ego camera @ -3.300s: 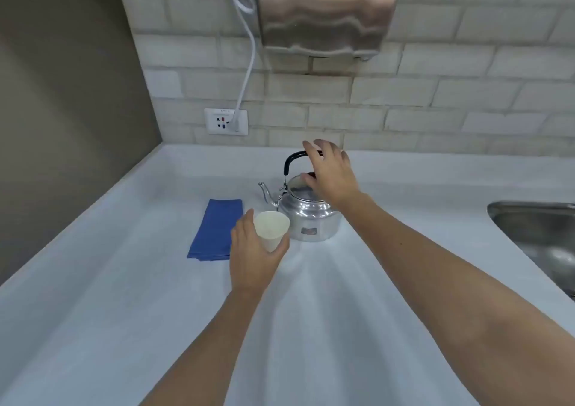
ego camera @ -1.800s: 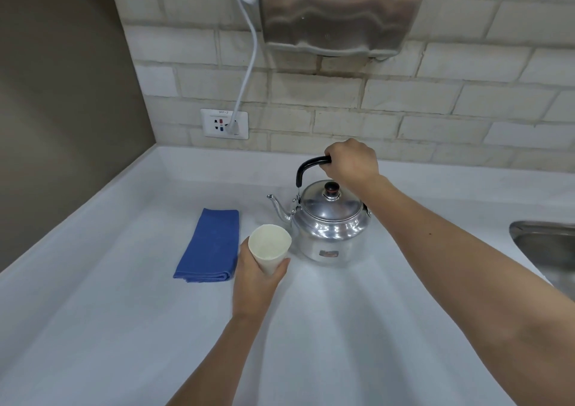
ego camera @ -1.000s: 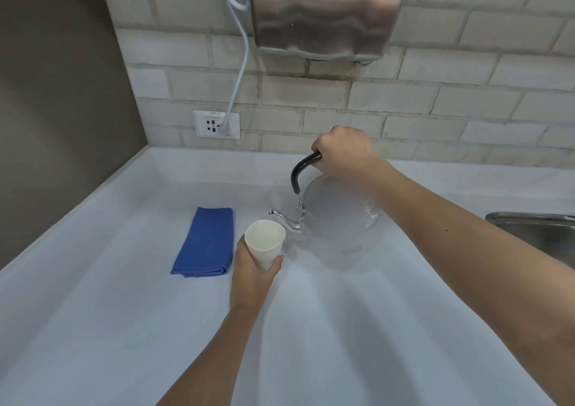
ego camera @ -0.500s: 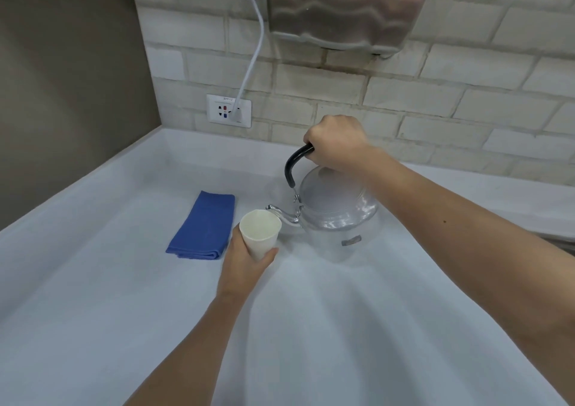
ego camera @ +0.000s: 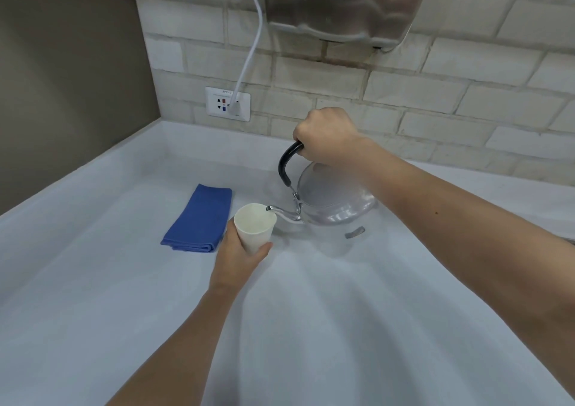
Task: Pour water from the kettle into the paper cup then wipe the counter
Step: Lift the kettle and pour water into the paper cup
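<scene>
Kettle [ego camera: 334,201]: metal body, held clear above the white counter [ego camera: 311,327] and tipped toward the left, seen from the head view. Its black handle [ego camera: 287,162] is clenched in the right hand [ego camera: 326,138], fingers wrapped fully around the grip. The spout [ego camera: 281,214] reaches over the rim of the paper cup [ego camera: 255,228], with the spout tip just inside the cup's mouth. Whether water is flowing cannot be determined; the body of the kettle is blurred.

The paper cup is white, tilted slightly, open end up, and grasped by the left hand [ego camera: 238,259] around its lower part, thumb on the near right side. It sits in front of and to the left of the kettle.

A folded blue cloth [ego camera: 199,219] lies flat on the counter, just left of the cup and apart from both hands.

On the brick wall behind, a steel dispenser [ego camera: 342,4] is mounted, and a white cable [ego camera: 249,53] runs down to a wall socket [ego camera: 227,103].
</scene>
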The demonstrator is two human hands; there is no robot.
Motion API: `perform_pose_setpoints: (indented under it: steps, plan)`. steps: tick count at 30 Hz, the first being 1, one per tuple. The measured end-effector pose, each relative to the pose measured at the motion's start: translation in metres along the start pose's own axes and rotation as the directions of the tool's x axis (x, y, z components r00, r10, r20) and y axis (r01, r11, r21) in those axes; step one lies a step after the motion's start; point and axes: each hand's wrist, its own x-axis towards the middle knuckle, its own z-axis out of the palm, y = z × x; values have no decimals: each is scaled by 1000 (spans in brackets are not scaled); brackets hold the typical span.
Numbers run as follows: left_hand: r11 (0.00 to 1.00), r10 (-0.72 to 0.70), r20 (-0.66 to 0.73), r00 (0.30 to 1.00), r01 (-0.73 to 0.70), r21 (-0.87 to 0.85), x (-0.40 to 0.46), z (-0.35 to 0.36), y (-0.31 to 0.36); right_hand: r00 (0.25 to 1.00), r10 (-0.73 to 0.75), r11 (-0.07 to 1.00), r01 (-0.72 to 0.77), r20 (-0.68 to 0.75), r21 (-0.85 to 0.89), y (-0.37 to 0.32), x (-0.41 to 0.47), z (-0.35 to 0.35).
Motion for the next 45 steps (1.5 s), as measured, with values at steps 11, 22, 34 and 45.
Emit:
perform_pose_setpoints:
  steps: [11, 22, 34, 45]
  plan:
    - [1000, 2, 3, 1000, -2, -15, 0, 0, 2, 998, -67, 997, 68, 11, -38, -5, 5, -9]
    - [1000, 0, 5, 1000, 0, -4, -2, -2, 5, 997, -76, 996, 76, 14, -41, -5, 4, -13]
    - [1000, 1, 11, 1000, 0, -20, -3, -3, 6, 995, -94, 994, 96, 29, -60, -4, 5, -14]
    - [1000, -6, 12, 1000, 6, -20, -3, -3, 5, 995, -97, 994, 98, 17, -41, -6, 5, -17]
